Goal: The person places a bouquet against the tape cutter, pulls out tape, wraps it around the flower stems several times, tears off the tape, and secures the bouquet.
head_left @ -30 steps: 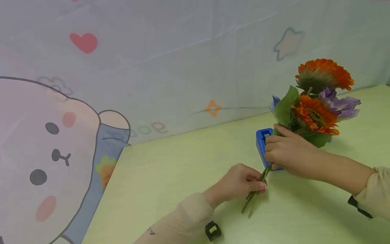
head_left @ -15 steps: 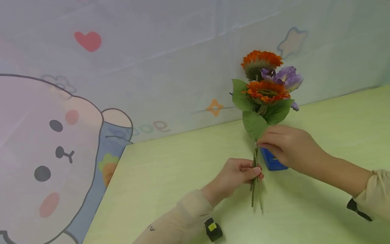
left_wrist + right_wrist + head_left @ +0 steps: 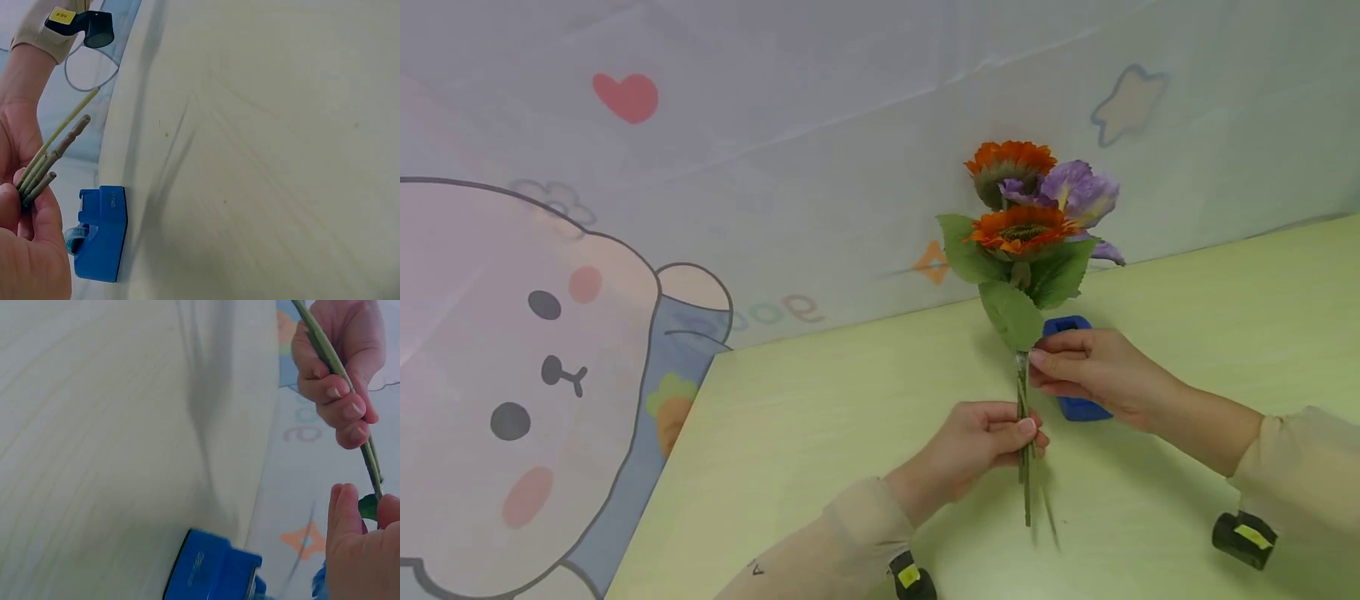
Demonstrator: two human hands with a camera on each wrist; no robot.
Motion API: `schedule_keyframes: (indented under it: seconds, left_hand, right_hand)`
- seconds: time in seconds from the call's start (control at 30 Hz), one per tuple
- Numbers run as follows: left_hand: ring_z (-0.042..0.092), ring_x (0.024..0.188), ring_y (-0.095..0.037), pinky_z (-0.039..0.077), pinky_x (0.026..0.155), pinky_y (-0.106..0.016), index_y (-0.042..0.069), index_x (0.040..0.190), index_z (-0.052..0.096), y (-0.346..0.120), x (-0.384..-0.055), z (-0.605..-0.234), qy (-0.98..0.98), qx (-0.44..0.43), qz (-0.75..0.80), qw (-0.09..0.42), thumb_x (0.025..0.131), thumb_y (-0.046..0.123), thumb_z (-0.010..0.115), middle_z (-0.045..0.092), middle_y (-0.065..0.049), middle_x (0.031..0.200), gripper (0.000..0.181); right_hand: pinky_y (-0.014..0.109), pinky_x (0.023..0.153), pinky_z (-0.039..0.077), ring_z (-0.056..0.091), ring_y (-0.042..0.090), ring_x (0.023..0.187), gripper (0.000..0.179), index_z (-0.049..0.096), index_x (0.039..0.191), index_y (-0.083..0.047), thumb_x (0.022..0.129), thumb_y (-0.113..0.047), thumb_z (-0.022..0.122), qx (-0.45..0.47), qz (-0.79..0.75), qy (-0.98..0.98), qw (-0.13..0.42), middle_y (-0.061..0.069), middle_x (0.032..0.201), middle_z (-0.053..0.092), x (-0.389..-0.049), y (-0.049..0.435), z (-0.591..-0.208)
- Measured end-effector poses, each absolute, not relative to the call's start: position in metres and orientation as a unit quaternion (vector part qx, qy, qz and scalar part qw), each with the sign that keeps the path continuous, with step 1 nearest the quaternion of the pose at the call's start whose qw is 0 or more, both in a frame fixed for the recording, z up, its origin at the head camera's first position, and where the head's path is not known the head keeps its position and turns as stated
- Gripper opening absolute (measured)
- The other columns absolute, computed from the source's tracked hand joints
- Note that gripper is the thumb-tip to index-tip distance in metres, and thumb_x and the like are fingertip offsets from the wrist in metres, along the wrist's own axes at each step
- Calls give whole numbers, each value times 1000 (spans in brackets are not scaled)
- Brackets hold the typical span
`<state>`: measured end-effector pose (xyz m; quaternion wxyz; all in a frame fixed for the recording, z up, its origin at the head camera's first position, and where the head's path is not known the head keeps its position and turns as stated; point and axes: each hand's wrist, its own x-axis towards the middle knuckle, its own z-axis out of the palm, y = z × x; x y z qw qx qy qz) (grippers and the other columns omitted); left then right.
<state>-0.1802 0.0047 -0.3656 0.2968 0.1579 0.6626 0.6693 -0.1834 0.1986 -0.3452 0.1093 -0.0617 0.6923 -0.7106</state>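
Note:
A bouquet of two orange flowers (image 3: 1022, 232) and purple blooms (image 3: 1078, 192), with broad green leaves, stands upright over the table. My left hand (image 3: 977, 437) grips its thin stems (image 3: 56, 147) between thumb and fingers, the cut ends poking out below. Just under the leaves, my right hand (image 3: 1097, 371) meets the stems from the right. There a shiny strip of clear tape (image 3: 1022, 360) lies against them, pinched at the thumb and fingertips. Behind the right hand sits a blue tape dispenser (image 3: 1084, 408), partly covered in the head view but plain in the left wrist view (image 3: 103, 237).
The pale green table (image 3: 820, 400) runs back to a cloth backdrop (image 3: 850, 150) printed with a bear, a heart and stars. Black straps with cameras (image 3: 1243, 540) hang at both wrists.
The bouquet has swung left and become upright. My right hand has come away from over the dispenser to the stems under the leaves, uncovering part of it. The left hand keeps its grip.

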Motion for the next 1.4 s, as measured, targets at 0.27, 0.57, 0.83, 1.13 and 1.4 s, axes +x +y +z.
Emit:
schedule_keyframes:
  seconds: [0.27,0.57,0.83,1.13,1.4]
  left_hand:
    - [61,79,-10,49,86,-33,-20,113,54,-7,-180,-373,647,123,683,316,94,0,50,64,-8,86,27]
    - [61,78,-10,50,83,-31,-19,113,55,-17,-179,-384,654,106,674,326,95,1,50,64,-5,84,27]
    - [62,76,-10,51,80,-30,-19,110,55,-15,-179,-377,660,118,669,323,95,1,51,63,-3,80,26]
    - [62,77,-10,51,79,-31,-18,111,56,-17,-175,-379,662,106,666,327,95,2,51,62,-2,80,26]
    - [61,76,-11,52,79,-33,-18,110,57,-14,-172,-383,670,93,661,327,95,2,51,62,-2,79,25]
  right_hand:
    - [22,73,52,62,5,79,42,36,125,17,94,-6,53,-48,-751,642,143,-1,91,60,-197,173,-349]
    - [24,72,53,62,6,79,51,31,131,20,92,-4,55,-39,-742,652,150,1,90,61,-197,160,-356]
    - [24,71,53,61,8,77,43,39,124,19,91,-2,56,-48,-757,638,130,1,86,63,-196,160,-355]
    - [25,71,53,61,8,78,41,43,122,18,90,-3,58,-40,-746,651,133,3,89,63,-195,158,-360]
    - [23,68,53,62,7,72,16,57,102,9,90,-2,59,-33,-750,644,143,2,82,59,-194,159,-366]
